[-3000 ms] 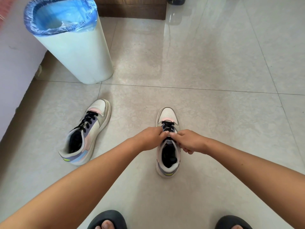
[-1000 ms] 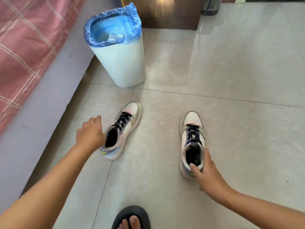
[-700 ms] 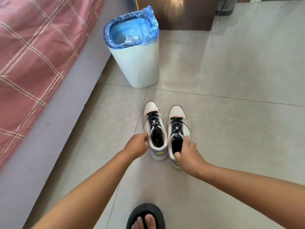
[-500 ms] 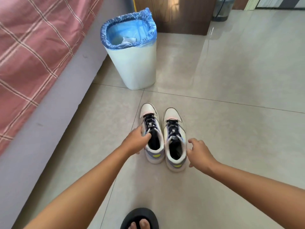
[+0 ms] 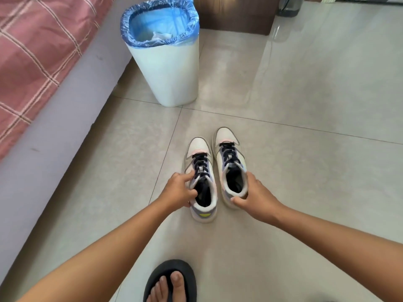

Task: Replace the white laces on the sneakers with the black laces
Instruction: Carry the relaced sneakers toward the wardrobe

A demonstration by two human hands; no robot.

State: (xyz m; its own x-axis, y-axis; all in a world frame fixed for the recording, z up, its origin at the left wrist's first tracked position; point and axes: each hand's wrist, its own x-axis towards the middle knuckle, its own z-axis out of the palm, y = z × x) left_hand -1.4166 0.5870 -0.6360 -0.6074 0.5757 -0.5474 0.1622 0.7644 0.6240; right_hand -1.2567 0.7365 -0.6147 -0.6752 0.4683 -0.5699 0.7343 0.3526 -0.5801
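Two pale sneakers stand side by side on the tiled floor, toes pointing away, both threaded with black laces. My left hand (image 5: 177, 189) grips the collar of the left sneaker (image 5: 201, 171), thumb inside the opening and fingers by the top laces. My right hand (image 5: 255, 196) grips the heel and outer collar of the right sneaker (image 5: 229, 158), thumb under the heel rim. No white laces lie loose on the floor.
A white bin (image 5: 168, 68) with a blue liner stands beyond the sneakers, something white inside it. A bed with a red checked cover (image 5: 32, 51) runs along the left. My foot in a black slipper (image 5: 171, 282) is at the bottom edge.
The sneakers were apart a second ago; both hands pushed them together side by side. Half a second ago my hands had let go; now each grips a sneaker's collar again.
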